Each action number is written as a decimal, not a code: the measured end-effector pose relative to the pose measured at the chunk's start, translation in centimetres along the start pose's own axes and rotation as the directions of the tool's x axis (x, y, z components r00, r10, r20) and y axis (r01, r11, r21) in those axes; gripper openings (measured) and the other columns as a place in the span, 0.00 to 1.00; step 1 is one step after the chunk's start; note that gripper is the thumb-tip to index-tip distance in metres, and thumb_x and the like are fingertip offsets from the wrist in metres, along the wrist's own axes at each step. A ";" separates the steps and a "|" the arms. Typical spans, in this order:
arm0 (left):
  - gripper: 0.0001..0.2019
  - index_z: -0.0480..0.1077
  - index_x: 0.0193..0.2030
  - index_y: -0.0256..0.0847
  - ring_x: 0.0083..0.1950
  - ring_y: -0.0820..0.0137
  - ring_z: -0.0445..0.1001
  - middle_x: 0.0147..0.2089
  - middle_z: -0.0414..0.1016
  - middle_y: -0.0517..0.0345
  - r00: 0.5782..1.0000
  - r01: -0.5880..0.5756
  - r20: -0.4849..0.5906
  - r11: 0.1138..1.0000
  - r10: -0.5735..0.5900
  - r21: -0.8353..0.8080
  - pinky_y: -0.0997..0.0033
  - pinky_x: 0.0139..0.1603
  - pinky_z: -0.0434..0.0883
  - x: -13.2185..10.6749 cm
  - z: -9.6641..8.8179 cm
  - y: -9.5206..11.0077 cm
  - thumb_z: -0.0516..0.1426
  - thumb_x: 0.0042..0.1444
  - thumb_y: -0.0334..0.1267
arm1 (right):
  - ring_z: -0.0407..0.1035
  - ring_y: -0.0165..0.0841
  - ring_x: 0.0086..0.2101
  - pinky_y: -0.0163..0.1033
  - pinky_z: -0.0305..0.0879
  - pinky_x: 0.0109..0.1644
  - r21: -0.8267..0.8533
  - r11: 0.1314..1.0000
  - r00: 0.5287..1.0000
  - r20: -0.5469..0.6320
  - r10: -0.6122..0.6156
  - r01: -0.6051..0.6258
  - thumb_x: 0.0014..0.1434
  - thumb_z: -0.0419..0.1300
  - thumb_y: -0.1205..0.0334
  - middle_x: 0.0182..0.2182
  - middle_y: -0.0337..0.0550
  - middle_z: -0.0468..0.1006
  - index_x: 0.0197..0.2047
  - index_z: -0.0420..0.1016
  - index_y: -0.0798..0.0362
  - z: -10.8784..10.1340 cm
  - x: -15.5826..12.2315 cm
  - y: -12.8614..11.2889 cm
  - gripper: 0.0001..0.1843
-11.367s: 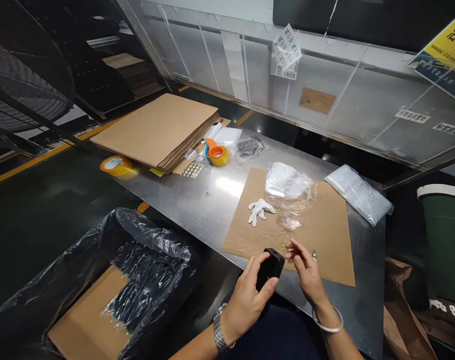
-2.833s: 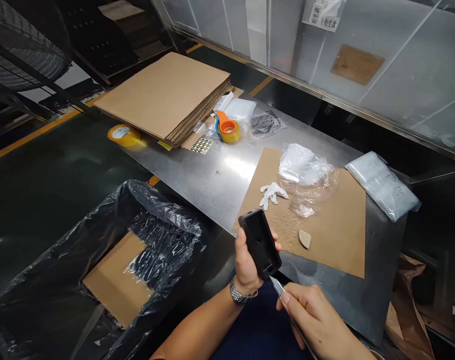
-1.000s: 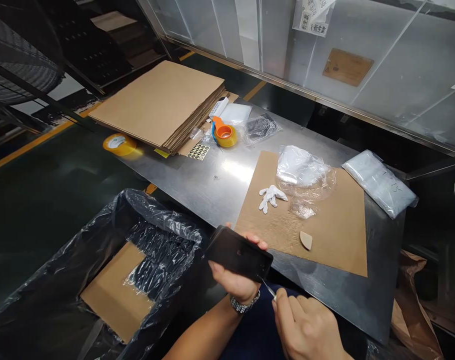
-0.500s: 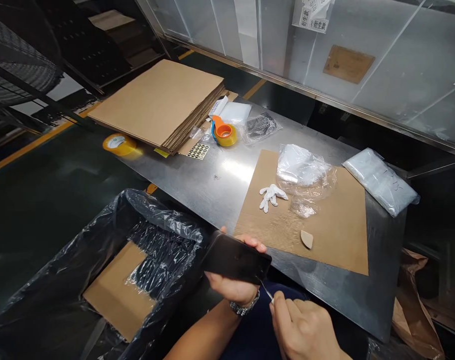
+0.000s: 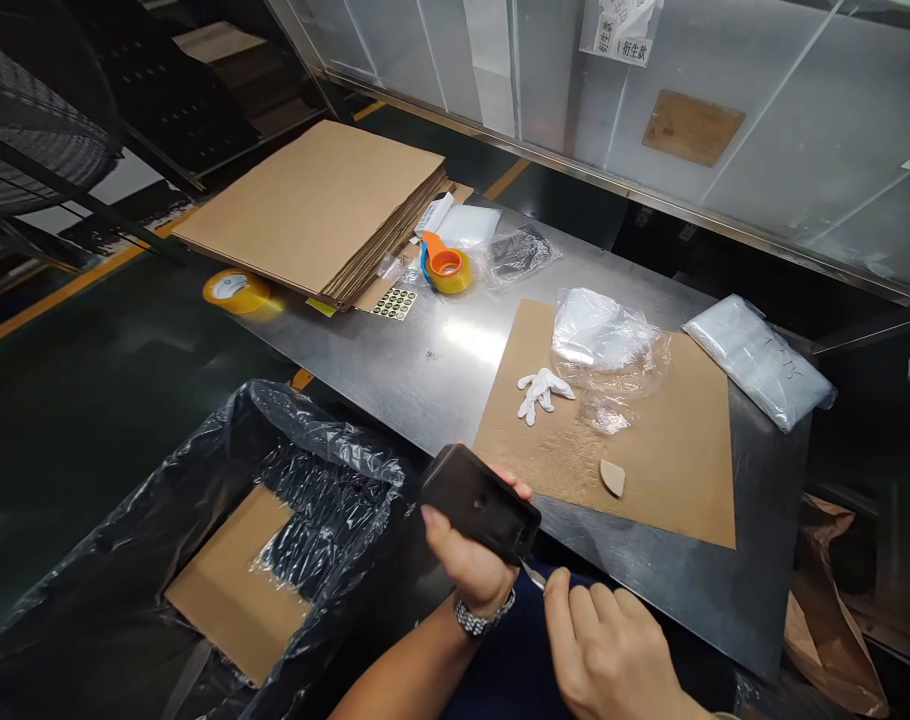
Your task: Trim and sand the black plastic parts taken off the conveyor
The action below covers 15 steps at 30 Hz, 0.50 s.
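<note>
Wrapped round a black rectangular plastic part (image 5: 477, 500), my left hand (image 5: 470, 565) holds it just off the table's near edge, its recessed face turned up. My right hand (image 5: 612, 640) is closed on a thin metal blade (image 5: 531, 574), probably a small craft knife; the fingers hide its handle. The blade's tip meets the part's lower right end. Beyond my hands, a brown cardboard sheet (image 5: 672, 490) lies on the metal table (image 5: 380, 370). On it are a crumpled white glove (image 5: 543, 392), a small beige wedge-shaped piece (image 5: 612, 478) and a clear bag with white contents (image 5: 601, 328).
A cardboard stack (image 5: 320, 200) stands at the table's far left, near an orange tape dispenser (image 5: 447, 264) and a yellow tape roll (image 5: 236, 290). A bin lined with black plastic (image 5: 350, 450) sits at left. A wrapped packet (image 5: 759, 360) lies at right.
The black part has tilted in my left hand, so its recessed face shows more. My left thumb has moved up along its edge. The blade stays at the same end.
</note>
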<state>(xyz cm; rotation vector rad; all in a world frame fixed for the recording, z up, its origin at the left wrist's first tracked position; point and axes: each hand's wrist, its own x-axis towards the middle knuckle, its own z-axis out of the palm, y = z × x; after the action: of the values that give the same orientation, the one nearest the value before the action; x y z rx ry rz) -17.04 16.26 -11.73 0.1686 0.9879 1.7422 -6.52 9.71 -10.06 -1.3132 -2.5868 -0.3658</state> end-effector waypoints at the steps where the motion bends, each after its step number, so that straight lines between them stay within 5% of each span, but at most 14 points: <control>1: 0.23 0.71 0.37 0.43 0.24 0.69 0.70 0.25 0.72 0.58 0.999 0.051 -0.009 0.999 -0.051 0.005 0.71 0.23 0.68 0.1 -0.1 0.0 0.47 0.50 0.58 | 0.56 0.30 0.14 0.39 0.42 0.21 0.000 1.000 1.000 -0.009 0.007 -0.007 0.54 0.43 0.75 0.14 0.40 0.62 0.36 0.71 0.65 -0.2 0.2 0.2 0.16; 6: 0.26 0.70 0.28 0.37 0.24 0.71 0.71 0.25 0.72 0.56 0.974 0.224 -0.042 0.975 -0.224 -0.009 0.72 0.24 0.69 0.4 -0.5 0.1 0.44 0.53 0.57 | 0.58 0.29 0.15 0.38 0.44 0.22 0.141 0.986 0.996 0.001 0.094 -0.093 0.60 0.43 0.71 0.14 0.38 0.65 0.36 0.69 0.61 -0.7 0.9 1.7 0.14; 9: 0.24 0.70 0.29 0.36 0.23 0.71 0.71 0.24 0.72 0.56 0.935 0.350 -0.060 0.936 -0.351 -0.021 0.73 0.25 0.69 0.8 -0.6 0.3 0.44 0.55 0.55 | 0.59 0.27 0.16 0.35 0.46 0.22 0.394 0.886 0.964 0.194 0.180 -0.245 0.63 0.44 0.65 0.16 0.34 0.66 0.33 0.65 0.54 -0.8 0.7 3.1 0.11; 12: 0.23 0.69 0.31 0.35 0.22 0.70 0.71 0.24 0.72 0.55 0.838 0.546 -0.030 0.838 -0.545 0.029 0.72 0.24 0.69 1.3 -0.8 0.4 0.44 0.56 0.53 | 0.57 0.24 0.17 0.31 0.48 0.22 0.565 0.676 0.857 0.474 0.203 -0.472 0.65 0.42 0.60 0.17 0.31 0.63 0.28 0.57 0.51 -0.7 0.3 4.5 0.14; 15: 0.22 0.69 0.34 0.34 0.21 0.70 0.71 0.23 0.72 0.54 0.727 0.682 0.012 0.725 -0.686 0.092 0.72 0.23 0.69 1.8 -0.9 0.4 0.44 0.57 0.50 | 0.55 0.25 0.18 0.31 0.48 0.23 0.573 0.592 0.798 0.560 0.222 -0.566 0.65 0.42 0.58 0.18 0.31 0.60 0.26 0.52 0.50 -0.6 -0.2 5.5 0.15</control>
<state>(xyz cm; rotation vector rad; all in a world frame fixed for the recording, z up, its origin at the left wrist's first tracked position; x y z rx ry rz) -18.55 17.29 -12.71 -0.1055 0.9289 1.0035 -1.90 12.47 -8.91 -1.6876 -2.1580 1.0594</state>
